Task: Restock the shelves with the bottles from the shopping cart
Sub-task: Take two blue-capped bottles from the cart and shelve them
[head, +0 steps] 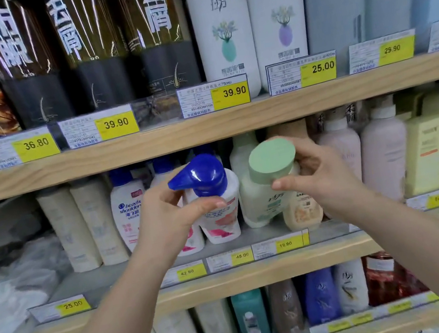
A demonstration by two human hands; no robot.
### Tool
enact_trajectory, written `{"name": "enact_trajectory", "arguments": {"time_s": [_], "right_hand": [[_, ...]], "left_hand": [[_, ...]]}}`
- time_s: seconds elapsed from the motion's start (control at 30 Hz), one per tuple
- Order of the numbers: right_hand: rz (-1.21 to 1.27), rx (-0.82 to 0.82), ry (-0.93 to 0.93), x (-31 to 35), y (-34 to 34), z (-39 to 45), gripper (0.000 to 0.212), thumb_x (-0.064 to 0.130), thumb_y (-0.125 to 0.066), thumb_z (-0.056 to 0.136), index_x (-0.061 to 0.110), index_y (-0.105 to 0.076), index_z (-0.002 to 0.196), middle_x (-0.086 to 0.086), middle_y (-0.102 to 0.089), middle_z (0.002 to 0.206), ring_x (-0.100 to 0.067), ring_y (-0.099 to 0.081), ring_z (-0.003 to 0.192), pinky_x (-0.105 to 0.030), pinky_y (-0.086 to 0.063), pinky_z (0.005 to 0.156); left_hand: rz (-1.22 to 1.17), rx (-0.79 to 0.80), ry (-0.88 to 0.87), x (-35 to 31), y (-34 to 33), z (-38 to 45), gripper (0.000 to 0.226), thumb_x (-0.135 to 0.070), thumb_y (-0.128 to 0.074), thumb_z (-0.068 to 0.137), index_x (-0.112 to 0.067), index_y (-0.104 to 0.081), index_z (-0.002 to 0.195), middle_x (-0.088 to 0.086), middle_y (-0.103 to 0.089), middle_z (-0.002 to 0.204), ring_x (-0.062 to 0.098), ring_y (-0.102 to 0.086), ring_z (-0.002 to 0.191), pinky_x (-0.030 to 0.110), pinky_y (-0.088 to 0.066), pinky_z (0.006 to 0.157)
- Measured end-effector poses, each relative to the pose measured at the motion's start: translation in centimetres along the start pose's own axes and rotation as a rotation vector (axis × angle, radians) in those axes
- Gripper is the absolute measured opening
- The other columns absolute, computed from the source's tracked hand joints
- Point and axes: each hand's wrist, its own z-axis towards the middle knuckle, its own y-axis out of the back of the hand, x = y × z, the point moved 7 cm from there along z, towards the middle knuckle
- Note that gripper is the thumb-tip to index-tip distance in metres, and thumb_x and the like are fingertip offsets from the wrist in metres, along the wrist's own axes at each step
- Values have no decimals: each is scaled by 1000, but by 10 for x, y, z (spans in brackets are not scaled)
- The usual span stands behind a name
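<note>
- While both forearms reach in from the bottom edge, the left hand [170, 210] has its grip wrapped around a white bottle with a blue pump cap [212, 197], thumb across the front just below the pump.
- Just beside it, the right hand [319, 175] has its grip clasped on a pale bottle with a round green cap [269, 175], fingers behind the neck and thumb in front.
- Both bottles tilt toward the camera at the middle shelf [232, 281], their bases close to the board; whether they rest on it I cannot tell.
- Behind them stand a Head & Shoulders bottle [129, 208], cream bottles [82, 225] to the left and pink bottles [379, 149] to the right.
- Yellow price tags [117, 123] line the shelf edges.
- Farthest up, the top shelf [206, 130] carries dark bottles [91, 42] and tall white bottles [221, 28].
</note>
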Motion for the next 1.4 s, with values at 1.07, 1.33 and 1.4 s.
{"name": "enact_trajectory", "arguments": {"time_s": [1.07,1.33,1.4], "right_hand": [[-269,-32,-275,-81,-2,65,51,17,-57,86,14,-33,131,-7,-44,138,-20,-38,130,-35,-27,113],[-575,-120,-198,-63,7,74,52,16,-65,81,2,-43,126,-13,-49,132,-26,-43,125,-15,-29,89],[-585,-126,-196,-61,3,75,53,17,-67,79,3,-45,125,-13,-51,131,-24,-44,124,-12,-28,86]], "left_hand": [[75,101,253,90,-19,64,9,-24,-57,86,-32,-55,88,-4,-59,104,6,-55,94,17,-42,80],[395,144,219,98,-12,50,84,-7,-79,63,-19,-37,134,-2,-38,116,16,-44,112,21,-35,94],[439,151,216,100,-14,45,87,-3,-77,65,-21,-32,137,4,-42,120,18,-43,114,18,-32,87]]}}
